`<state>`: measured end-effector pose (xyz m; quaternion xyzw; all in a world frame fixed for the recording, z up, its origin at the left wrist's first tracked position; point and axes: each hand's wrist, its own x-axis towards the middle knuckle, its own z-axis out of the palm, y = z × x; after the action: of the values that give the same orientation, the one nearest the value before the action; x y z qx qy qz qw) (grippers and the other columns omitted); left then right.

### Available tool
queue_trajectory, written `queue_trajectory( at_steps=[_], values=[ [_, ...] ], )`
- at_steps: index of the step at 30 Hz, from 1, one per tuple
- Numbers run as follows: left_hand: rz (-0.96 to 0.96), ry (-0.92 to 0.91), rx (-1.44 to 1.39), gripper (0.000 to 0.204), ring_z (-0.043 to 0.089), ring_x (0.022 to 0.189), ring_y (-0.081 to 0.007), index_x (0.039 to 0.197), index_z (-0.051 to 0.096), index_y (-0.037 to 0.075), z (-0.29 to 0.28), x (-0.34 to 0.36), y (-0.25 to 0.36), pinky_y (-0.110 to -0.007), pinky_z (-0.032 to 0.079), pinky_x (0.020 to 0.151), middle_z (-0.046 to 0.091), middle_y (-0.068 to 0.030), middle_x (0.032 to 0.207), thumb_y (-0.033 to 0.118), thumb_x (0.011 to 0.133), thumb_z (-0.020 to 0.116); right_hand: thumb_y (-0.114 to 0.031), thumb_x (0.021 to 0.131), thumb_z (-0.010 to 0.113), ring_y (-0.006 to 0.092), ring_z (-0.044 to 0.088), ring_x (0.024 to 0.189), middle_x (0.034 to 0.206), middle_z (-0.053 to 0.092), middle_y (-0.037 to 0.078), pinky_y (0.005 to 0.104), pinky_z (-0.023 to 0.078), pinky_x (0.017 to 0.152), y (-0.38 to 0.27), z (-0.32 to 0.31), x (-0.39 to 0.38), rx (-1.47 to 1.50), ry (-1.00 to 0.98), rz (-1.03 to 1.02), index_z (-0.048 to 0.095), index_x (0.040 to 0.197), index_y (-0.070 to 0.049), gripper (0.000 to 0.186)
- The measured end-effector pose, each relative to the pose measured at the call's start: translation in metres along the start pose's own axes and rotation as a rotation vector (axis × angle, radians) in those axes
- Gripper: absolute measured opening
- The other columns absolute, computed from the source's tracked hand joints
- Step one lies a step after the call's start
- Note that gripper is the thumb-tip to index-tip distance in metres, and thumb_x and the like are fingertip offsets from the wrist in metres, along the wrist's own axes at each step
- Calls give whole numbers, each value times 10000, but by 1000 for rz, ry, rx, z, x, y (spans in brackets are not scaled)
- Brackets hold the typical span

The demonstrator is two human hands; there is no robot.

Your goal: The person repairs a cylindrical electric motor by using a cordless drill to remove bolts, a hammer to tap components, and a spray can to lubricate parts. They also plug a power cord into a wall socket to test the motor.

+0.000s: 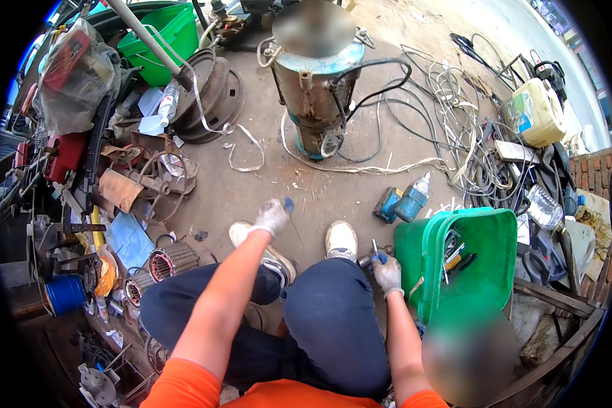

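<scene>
My left hand (272, 219), in a pale glove, grips what looks like a blue-handled screwdriver (289, 204) with a thin shaft, above the floor near my left shoe. My right hand (387, 273), also gloved, grips a blue-handled tool (379, 260) with an upright metal shaft, just left of a green square bucket (476, 238) holding tools. A cordless drill (410, 198) stands on the floor beyond that hand. Farther forward stands a rusty, light-blue cylindrical pump (313, 92) with a black cable; its top is blurred.
At the left lie motor stators (166, 262), scrap parts (122, 190), a blue spool (64, 294), wheel rims (204, 102) and a green bucket (160, 44). Tangled cables (455, 136), a cream jerrycan (534, 112) and a brick edge (588, 177) lie to the right.
</scene>
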<state>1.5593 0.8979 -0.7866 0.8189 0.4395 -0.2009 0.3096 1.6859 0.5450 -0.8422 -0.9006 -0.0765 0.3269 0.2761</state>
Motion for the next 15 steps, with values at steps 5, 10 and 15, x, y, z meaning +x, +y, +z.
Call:
queue_trajectory(
  at_steps=[5,10,15],
  values=[
    [40,-58,-5,512,598,1128,-427,1236,614,85,60,-5,-32,-463,471,978,611,-255,1234,487,946,485,-252,846,647,378,678,820,837,701,207,466,513,743,3,-10,-20,-90,22,127,706,887,-12,251],
    [126,447,-1085,523,519,898,-131,1165,555,0,-112,-15,50,-337,455,777,605,-41,996,430,898,685,-310,851,622,412,666,970,968,697,244,488,518,867,23,-4,-13,-244,31,277,706,947,0,335],
    [1119,682,-856,617,515,1267,-248,1355,482,-23,-333,-20,136,-393,368,1113,572,-136,1304,373,909,639,-372,835,659,441,624,1052,1142,648,275,491,492,936,9,-8,-30,-324,-22,212,627,1158,23,511]
  ],
)
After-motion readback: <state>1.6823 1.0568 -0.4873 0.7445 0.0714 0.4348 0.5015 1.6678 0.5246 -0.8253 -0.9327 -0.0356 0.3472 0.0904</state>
